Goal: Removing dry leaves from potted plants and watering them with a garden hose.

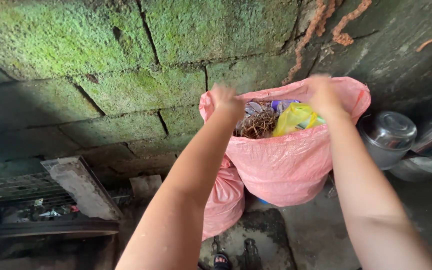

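Head view: our left hand (227, 100) and right hand (324, 95), both closed on the rim of a pink plastic trash bag (286, 165), holding its mouth apart; yellow wrapper (296, 117) inside.

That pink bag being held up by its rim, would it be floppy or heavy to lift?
The pink bag looks floppy: its thin sides crease and sag below both hands. It is probably light for its size, since the dry twigs and yellow wrapper inside look loose. It may tear easily.
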